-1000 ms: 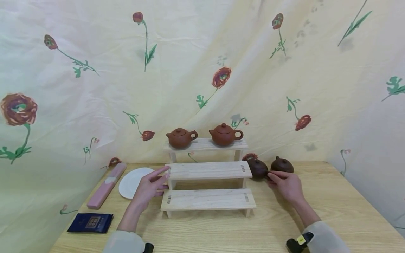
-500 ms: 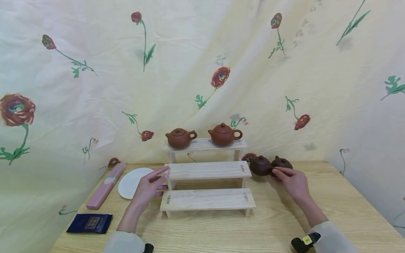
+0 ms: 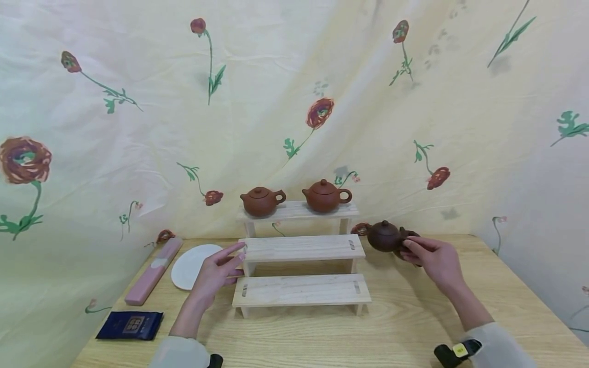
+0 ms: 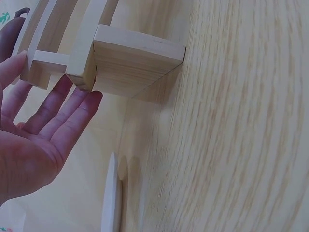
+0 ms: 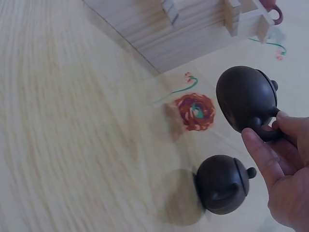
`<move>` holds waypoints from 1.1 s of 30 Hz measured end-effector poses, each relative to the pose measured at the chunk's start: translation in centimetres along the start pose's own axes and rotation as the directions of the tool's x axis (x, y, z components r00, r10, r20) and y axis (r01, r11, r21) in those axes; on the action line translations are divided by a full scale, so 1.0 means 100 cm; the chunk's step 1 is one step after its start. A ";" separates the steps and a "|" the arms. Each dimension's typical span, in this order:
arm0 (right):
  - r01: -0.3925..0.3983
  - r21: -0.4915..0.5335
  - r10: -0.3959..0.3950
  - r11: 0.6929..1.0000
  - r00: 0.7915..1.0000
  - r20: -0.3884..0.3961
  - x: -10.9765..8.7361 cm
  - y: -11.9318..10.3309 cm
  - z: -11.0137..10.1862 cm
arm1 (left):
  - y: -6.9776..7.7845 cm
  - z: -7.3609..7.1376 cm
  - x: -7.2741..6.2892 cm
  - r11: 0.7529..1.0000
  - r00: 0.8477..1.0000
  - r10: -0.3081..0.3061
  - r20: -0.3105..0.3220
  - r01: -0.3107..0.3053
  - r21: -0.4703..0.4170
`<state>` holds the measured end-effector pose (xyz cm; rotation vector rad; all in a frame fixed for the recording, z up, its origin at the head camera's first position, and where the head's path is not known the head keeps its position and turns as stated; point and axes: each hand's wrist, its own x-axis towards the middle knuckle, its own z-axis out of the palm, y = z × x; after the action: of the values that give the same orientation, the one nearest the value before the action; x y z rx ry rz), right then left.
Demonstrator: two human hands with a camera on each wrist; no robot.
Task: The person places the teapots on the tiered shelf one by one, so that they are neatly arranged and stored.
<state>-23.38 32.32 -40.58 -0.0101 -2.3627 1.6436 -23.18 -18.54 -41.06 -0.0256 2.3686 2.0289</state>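
Note:
By its handle, my right hand (image 3: 437,263) pinches a dark brown teapot (image 3: 383,236), lidded and upright. The right wrist view shows this teapot (image 5: 246,96) raised off the table, thumb and fingers on its handle. A second dark teapot (image 5: 219,186) stands on the table below it, partly hidden by my hand in the head view. My left hand (image 3: 213,273) rests against the left end of a three-step pale wooden stand (image 3: 301,248), fingers mostly straight along its edge (image 4: 82,79). Two reddish-brown teapots, one on the left (image 3: 261,202) and one on the right (image 3: 324,197), sit on the top step.
On the left of the table lie a white plate (image 3: 186,268), a pink long case (image 3: 149,281) and a dark blue packet (image 3: 130,325). A flowered cloth (image 3: 257,112) hangs behind the table. Both lower steps of the stand are bare.
My right hand has drawn the dark teapot to the right and upward, away from the stand and in front of the second dark teapot. The left hand stays in place.

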 end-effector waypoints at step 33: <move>0.137 0.089 -0.148 0.987 0.981 0.129 -0.016 -0.046 -0.011 | 0.001 -0.001 0.001 0.999 0.999 0.037 0.021 -0.036 -0.028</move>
<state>-20.98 31.44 -36.33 0.2884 -2.3305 1.7167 -23.27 -18.60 -40.99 0.0391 2.3455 2.0671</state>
